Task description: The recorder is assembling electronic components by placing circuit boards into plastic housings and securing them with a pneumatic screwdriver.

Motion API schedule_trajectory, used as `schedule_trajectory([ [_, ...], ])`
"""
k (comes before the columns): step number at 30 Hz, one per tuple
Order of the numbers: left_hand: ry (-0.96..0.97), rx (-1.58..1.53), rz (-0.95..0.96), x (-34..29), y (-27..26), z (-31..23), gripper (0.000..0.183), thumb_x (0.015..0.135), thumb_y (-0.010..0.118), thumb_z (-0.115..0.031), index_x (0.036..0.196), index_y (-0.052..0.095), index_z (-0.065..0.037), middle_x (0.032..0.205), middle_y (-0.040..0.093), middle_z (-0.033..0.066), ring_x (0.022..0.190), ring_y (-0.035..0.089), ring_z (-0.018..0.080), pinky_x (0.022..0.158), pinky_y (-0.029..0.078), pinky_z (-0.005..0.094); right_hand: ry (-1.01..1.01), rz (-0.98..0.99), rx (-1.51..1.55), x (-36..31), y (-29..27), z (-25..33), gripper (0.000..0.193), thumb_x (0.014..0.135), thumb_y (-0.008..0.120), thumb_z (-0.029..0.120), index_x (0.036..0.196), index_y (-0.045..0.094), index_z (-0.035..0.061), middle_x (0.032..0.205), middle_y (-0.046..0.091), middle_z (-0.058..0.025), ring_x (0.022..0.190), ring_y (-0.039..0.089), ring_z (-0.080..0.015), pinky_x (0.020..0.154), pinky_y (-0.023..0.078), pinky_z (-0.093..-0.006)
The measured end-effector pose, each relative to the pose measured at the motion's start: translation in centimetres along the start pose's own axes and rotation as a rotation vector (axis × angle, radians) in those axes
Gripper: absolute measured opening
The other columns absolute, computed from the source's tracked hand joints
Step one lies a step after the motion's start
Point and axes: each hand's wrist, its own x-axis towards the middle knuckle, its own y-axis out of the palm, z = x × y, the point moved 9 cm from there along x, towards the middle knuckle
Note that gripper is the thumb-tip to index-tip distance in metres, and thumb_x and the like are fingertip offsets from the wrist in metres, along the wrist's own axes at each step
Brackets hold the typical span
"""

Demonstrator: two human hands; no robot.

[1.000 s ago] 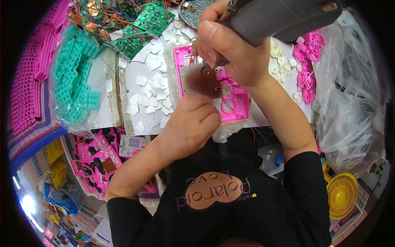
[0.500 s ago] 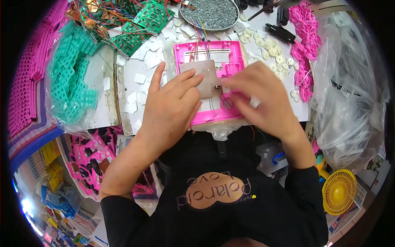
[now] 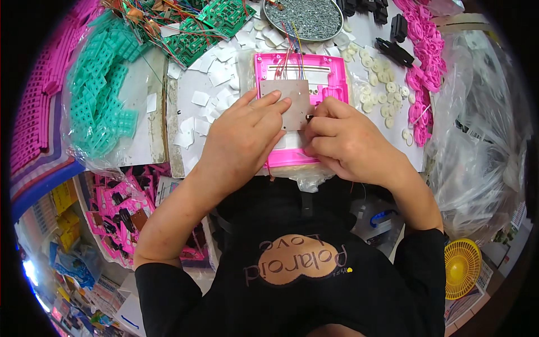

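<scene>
A pink plastic housing point(image 3: 327, 66) lies face down in front of me on the table, on a padded, plastic-wrapped support. Over its middle sits a square brown circuit board point(image 3: 296, 106), with thin coloured wires point(image 3: 288, 59) running out past the far edge. My left hand point(image 3: 240, 137) lies across the board's left side, fingers stretched and resting on it. At the board's right edge, beside a small black part point(image 3: 309, 118), my right hand point(image 3: 353, 140) is closed with curled fingers. Whatever is between those fingertips is hidden.
Green circuit boards point(image 3: 193, 48) and a round tray of screws point(image 3: 306, 19) stand at the back. White pieces and cream discs point(image 3: 382, 76) lie either side of the housing. Teal pads point(image 3: 101, 95) are on the left, pink parts point(image 3: 418, 84) and a clear bag point(image 3: 471, 140) on the right.
The right hand, blurred before, is now steadier, with its fingers curled in at the board's right edge. The left hand stays on the board. The whole view has shifted slightly.
</scene>
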Motion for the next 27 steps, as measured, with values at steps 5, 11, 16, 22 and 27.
schedule_trajectory([
  [5,0.051,0.201,0.129,0.5,-0.3,-1.0,0.017,0.087,0.074,-0.01,0.098,0.061,-0.006,0.131,0.069,0.0078,0.127,0.062,0.0251,0.118,0.031,0.0579,0.035,-0.065,-0.036,-0.1,-1.7,0.7,0.034,0.067,0.076,0.002,0.101,0.073,0.0058,0.098,0.067,-0.0071,0.091,0.059,-0.0288,0.08,0.053,-0.0396],
  [11,-0.008,0.091,0.155,0.2,-0.4,0.2,0.021,0.084,0.077,-0.011,0.102,0.066,-0.008,0.126,0.071,0.0077,0.128,0.062,0.0223,0.121,0.024,0.0578,0.036,-0.26,-0.161,-1.0,-5.9,1.9,0.036,0.069,0.075,0.0,0.105,0.071,0.0051,0.107,0.066,-0.0085,0.1,0.062,-0.0284,0.084,0.052,-0.037],
  [16,-0.071,-0.168,0.058,0.7,-1.5,1.4,0.008,0.084,0.077,-0.01,0.09,0.073,-0.009,0.104,0.076,0.0089,0.117,0.068,0.0234,0.121,0.025,0.0563,-0.018,-1.284,0.029,-9.5,-24.2,-6.2,0.027,0.094,0.061,-0.003,0.121,0.062,-0.008,0.116,0.067,-0.0178,0.098,0.067,-0.0242,0.095,0.053,-0.038],
  [22,-0.094,-0.103,-0.125,-0.1,-3.5,1.9,0.012,0.09,0.071,-0.008,0.079,0.067,-0.008,0.079,0.07,0.0053,0.077,0.068,0.0228,0.109,0.038,0.05,0.007,-0.817,0.676,6.0,-19.8,-5.9,0.055,0.089,0.068,0.005,0.142,0.052,-0.0042,0.09,0.067,-0.005,0.074,0.059,-0.0112,0.064,0.048,-0.0244],
  [27,-0.149,-0.07,-0.074,0.1,-3.0,2.6,0.015,0.093,0.067,-0.005,0.078,0.063,-0.005,0.069,0.061,0.0011,0.063,0.058,0.0186,0.103,0.043,0.0459,0.048,-0.622,0.862,8.9,-14.2,-4.0,0.047,0.091,0.066,0.007,0.135,0.053,-0.003,0.086,0.065,-0.0049,0.072,0.058,-0.012,0.066,0.049,-0.0263],
])
